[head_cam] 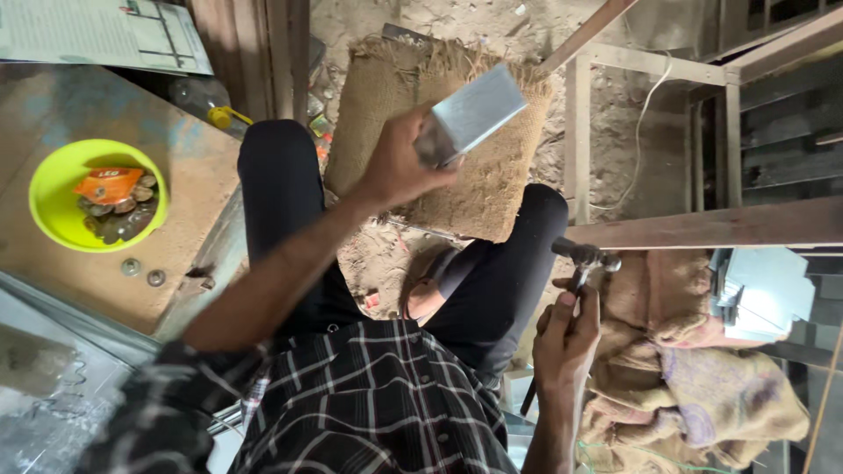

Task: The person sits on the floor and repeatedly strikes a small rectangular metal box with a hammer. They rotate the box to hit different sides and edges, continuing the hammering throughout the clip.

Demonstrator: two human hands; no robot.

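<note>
Sheet-metal piece [474, 112], silvery and folded into a kind of boxy shape, is up in the left hand [399, 162], fingers clamped tight round its lower end so it sticks out up and to the right of the knuckles. It's held in the air over a rough burlap mat [413, 96] that lies on the dirt floor just beyond the hand.

Right hand [566, 338] is closed round the handle of a hammer [581, 259], head pointing up past the fingertips, near the person's dark-trousered knee [536, 215]. Just past the hammer head there's a wooden beam [711, 226] running off to the right, and to the right of that hand a heap of jute sacks [694, 369] with a stack of more metal sheets [768, 294] sitting at the top edge of it.

Well off to the left of the left forearm, a lime green bowl [53, 206] sits on a worn board [105, 281], with round metal bits and an orange packet in it, and a couple of washers [143, 272] lie loose just below it. A plastic bottle with a yellow cap [211, 105] lies farther up, beside the thigh. Bare foot [426, 298] is tucked in below the mat.
</note>
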